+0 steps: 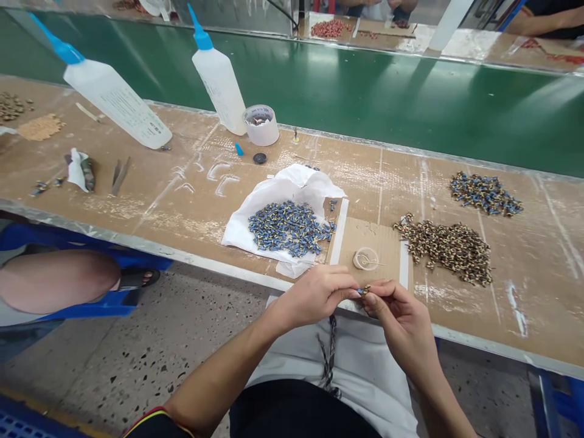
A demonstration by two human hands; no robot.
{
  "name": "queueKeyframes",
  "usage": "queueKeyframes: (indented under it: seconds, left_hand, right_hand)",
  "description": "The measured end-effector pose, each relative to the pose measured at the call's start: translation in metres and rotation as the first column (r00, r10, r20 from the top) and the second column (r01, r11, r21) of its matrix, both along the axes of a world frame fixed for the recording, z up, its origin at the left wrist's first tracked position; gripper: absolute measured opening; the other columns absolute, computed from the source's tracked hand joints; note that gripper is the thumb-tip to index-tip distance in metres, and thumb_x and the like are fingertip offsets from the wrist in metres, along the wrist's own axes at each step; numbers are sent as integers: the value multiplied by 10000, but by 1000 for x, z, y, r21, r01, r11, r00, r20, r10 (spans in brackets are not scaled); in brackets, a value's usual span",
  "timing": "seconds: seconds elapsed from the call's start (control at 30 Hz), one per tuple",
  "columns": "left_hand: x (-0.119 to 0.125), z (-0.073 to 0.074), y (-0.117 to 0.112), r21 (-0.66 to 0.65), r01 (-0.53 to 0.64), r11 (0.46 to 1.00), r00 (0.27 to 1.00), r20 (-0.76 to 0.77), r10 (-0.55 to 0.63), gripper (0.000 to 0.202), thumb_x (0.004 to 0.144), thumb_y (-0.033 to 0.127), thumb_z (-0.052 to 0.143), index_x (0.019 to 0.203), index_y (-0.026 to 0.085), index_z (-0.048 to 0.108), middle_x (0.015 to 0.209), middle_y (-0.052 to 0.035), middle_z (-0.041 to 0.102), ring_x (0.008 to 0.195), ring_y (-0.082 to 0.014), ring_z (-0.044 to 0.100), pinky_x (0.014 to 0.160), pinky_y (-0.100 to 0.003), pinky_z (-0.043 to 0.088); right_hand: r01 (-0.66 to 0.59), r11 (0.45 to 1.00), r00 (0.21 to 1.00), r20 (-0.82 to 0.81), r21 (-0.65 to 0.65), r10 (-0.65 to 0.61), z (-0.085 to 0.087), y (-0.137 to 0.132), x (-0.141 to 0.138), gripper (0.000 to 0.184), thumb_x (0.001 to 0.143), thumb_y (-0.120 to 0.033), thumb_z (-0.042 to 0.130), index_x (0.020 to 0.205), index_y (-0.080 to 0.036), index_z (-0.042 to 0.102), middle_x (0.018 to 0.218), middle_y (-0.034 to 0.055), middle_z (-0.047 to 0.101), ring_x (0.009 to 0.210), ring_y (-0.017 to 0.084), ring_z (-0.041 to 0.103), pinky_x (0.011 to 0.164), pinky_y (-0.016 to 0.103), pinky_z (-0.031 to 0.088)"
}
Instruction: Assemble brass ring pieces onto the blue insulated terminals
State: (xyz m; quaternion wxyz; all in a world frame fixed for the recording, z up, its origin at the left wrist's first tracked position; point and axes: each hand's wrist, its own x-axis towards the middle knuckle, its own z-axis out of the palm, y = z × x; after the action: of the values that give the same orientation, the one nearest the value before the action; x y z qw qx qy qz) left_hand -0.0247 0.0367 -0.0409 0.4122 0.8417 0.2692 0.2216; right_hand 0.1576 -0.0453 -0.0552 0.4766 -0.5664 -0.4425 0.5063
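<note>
My left hand [319,296] and my right hand [401,319] meet at the near edge of the workbench, fingertips pinched together on one small blue and brown part [364,291]. Just beyond them a small clear dish [365,258] sits on a cardboard pad [383,240]. Left of the pad, a heap of small blue parts [289,227] lies on a white cloth [292,188]. To the right lies a heap of brown parts [449,249], and farther back right a smaller blue heap [484,193].
Two white squeeze bottles with blue nozzles [114,97] [219,79] stand at the back left beside a white tape roll [261,125]. A green conveyor belt [410,97] runs behind the bench. Another person's knee [55,280] is at the left. Tweezers [119,175] lie at left.
</note>
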Motion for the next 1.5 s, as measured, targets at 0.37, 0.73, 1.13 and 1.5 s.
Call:
queueKeyframes:
  seconds: [0.37, 0.73, 1.13, 1.5]
  left_hand:
    - [4, 3, -3, 22, 8, 1000, 999, -43, -7, 236, 990, 222, 450, 840, 133, 609, 758, -32, 583, 717, -148, 544, 655, -245, 390]
    - [5, -4, -4, 73, -2, 997, 1000, -31, 4, 220, 949, 157, 480, 788, 146, 631, 699, -15, 582, 629, -130, 538, 565, -243, 364]
    - [8, -6, -5, 157, 49, 986, 989, -146, -26, 184, 871, 99, 480, 767, 147, 625, 693, -19, 600, 601, -132, 538, 514, -255, 321]
    - [9, -4, -4, 140, 61, 988, 982, -183, -34, 195, 855, 83, 474, 798, 155, 646, 716, -32, 634, 631, -152, 570, 536, -251, 340]
  right_hand:
    - [-163, 985, 978, 117, -61, 170, 8, 9, 21, 177, 890, -364, 654, 938, -197, 682, 780, 35, 694, 673, 146, 644, 599, 234, 530]
    - [-245, 969, 927, 286, -36, 244, 4, 10, 19, 194, 942, -336, 561, 833, -196, 641, 755, 35, 686, 666, 156, 634, 596, 245, 489]
    - [-344, 937, 821, 501, 52, 274, 3, 10, 19, 188, 959, -229, 498, 773, -211, 519, 724, 8, 639, 642, 144, 595, 591, 240, 423]
    - [-390, 918, 747, 610, 80, 264, 10, 15, 15, 223, 944, -169, 442, 728, -212, 482, 643, -8, 560, 573, 135, 508, 549, 231, 366]
